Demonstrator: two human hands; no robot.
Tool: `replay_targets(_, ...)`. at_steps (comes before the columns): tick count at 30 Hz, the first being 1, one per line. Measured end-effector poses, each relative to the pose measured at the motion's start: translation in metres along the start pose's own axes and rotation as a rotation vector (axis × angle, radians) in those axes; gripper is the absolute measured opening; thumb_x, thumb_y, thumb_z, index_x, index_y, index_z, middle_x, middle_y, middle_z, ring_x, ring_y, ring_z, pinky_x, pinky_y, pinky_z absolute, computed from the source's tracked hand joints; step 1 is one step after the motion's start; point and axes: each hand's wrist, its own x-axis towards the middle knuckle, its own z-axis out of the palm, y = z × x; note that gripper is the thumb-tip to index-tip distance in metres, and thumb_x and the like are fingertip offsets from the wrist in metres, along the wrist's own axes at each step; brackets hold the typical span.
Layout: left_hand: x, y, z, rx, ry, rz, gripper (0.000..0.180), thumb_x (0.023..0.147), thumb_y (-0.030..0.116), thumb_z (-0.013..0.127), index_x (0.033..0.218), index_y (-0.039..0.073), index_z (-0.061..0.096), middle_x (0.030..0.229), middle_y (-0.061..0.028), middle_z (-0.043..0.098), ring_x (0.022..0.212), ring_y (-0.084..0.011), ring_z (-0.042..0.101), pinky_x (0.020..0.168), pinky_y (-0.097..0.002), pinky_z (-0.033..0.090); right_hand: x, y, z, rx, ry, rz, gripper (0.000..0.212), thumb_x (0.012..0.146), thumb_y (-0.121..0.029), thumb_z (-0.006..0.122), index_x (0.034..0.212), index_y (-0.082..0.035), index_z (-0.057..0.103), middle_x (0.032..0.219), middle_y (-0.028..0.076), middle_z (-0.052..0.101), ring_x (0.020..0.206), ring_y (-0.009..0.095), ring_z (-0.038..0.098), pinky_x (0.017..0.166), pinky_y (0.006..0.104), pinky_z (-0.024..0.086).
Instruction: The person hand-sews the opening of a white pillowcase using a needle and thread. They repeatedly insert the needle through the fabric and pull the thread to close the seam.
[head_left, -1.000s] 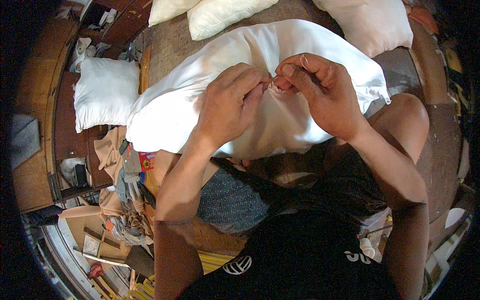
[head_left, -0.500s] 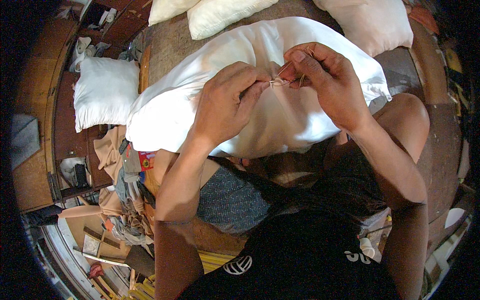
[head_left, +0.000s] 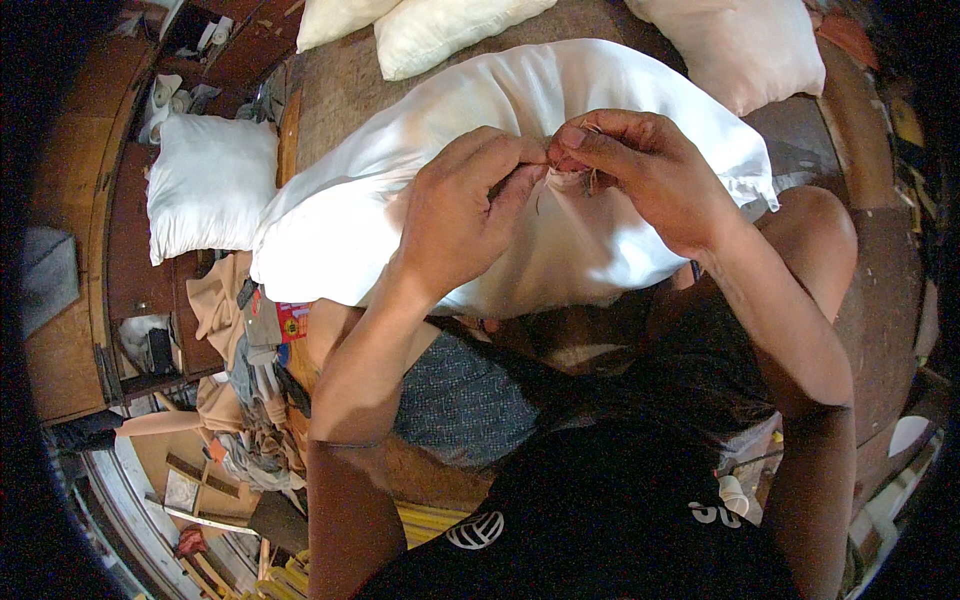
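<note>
A large white pillow of smooth cloth lies across in front of me, puckered at the middle of its upper side. There my left hand is closed in a pinch on a gathered bit of the pillow's cloth. Right beside it my right hand is closed too, its thumb and forefinger almost touching the left fingertips. Loops of thin tan thread show among the right fingers. Whether a needle is there as well is too small to tell.
A smaller white pillow stands at the left against brown wooden cabinets. Two cream pillows lie at the far edge, and another pale pillow at the far right. Crumpled cloths hang at the left near a cluttered floor.
My right hand has come left and slightly down, its fingertips now meeting the left ones. The thread, earlier stretched between the hands, now hangs bunched by the right fingers.
</note>
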Motion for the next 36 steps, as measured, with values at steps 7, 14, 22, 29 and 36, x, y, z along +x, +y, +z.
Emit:
replay_targets(7,-0.002,-0.005,-0.004,0.304,0.058,0.374,0.017,0.087,0.010,0.077,0.104,0.009,0.074,0.104,-0.0089,0.071,0.094,-0.0309,0.069,0.081,-0.0402,0.057,0.008,0.001,-0.010,0.164,0.114,0.121,0.020,0.102,-0.018,0.066,0.106,-0.003,0.078,0.091,0.003,0.073,0.080,0.011,0.064,0.074,0.0265,0.051)
replay_targets(14,-0.001,0.000,-0.006,0.223,0.075,0.395,0.016,0.082,0.007,0.079,0.097,0.007,0.073,0.095,-0.0067,0.071,0.089,-0.0283,0.068,0.076,-0.0387,0.056,0.011,0.007,-0.015,0.143,0.074,0.077,0.025,0.103,-0.021,0.067,0.113,0.000,0.077,0.095,0.006,0.074,0.081,0.014,0.067,0.077,0.0277,0.056)
replay_targets(22,-0.027,0.028,-0.059,0.011,0.018,0.156,0.015,0.078,-0.006,0.078,0.087,0.001,0.069,0.087,-0.0122,0.070,0.081,-0.0258,0.066,0.074,-0.0364,0.051,0.012,0.004,-0.010,0.066,-0.029,-0.021,0.030,0.105,-0.025,0.067,0.123,-0.002,0.074,0.097,0.000,0.071,0.084,0.007,0.063,0.081,0.0242,0.054)
replay_targets(29,-0.043,0.033,-0.075,-0.258,0.156,0.197,0.017,0.081,-0.001,0.079,0.091,0.003,0.066,0.087,-0.0144,0.070,0.080,-0.0282,0.068,0.072,-0.0374,0.054,0.017,0.004,-0.012,-0.298,0.035,-0.114,0.027,0.107,-0.025,0.065,0.122,-0.004,0.074,0.094,-0.002,0.071,0.084,0.007,0.062,0.080,0.0233,0.052)
replay_targets(36,-0.041,0.031,-0.082,-0.574,0.371,0.218,0.023,0.095,0.015,0.077,0.099,0.005,0.057,0.088,-0.0194,0.068,0.078,-0.0313,0.068,0.075,-0.0445,0.059,0.001,-0.006,-0.005,-0.179,0.057,-0.226,0.027,0.107,-0.022,0.063,0.118,-0.002,0.076,0.096,0.004,0.074,0.085,0.011,0.065,0.078,0.0272,0.054)
